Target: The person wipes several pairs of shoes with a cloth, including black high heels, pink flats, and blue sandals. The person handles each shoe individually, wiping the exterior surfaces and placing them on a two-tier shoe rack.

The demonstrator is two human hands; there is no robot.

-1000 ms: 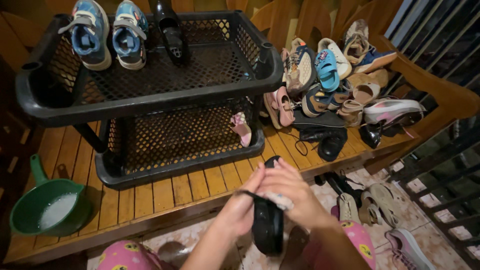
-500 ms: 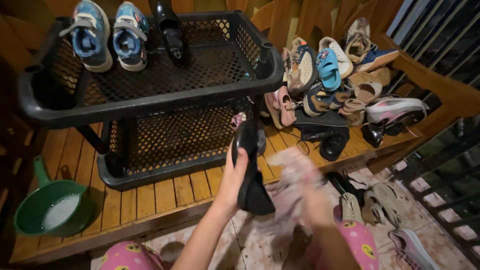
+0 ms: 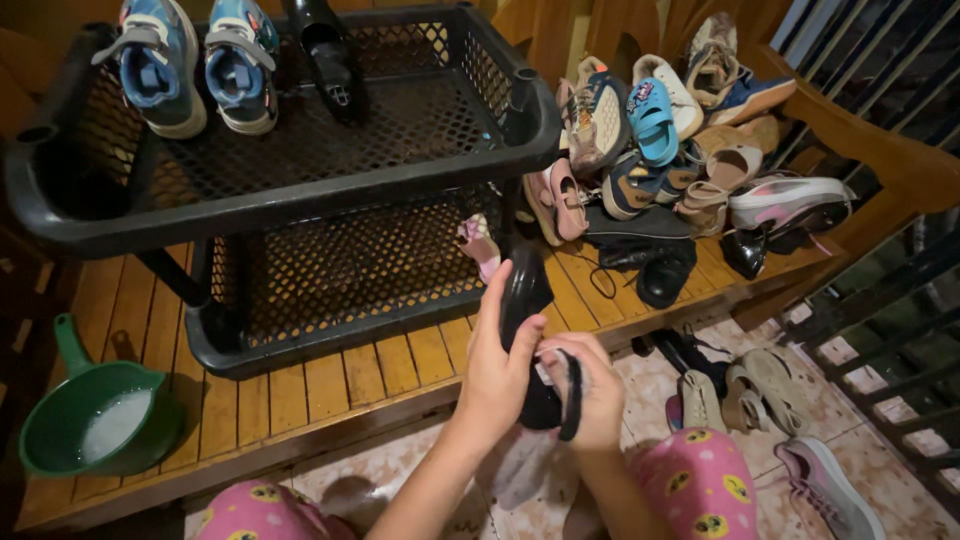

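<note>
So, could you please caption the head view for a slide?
Left hand holds a black shoe upright; right hand at its heel, before a black rack.

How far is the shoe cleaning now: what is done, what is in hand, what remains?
Looks done: two blue sneakers and one black shoe stand on the rack's top shelf. In hand: the left hand holds a black shoe; the right hand presses a cloth to it. Left: probably the shoe pile on the bench.

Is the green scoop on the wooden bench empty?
No, the green scoop on the wooden bench holds a whitish, foamy liquid in its bowl.
</note>
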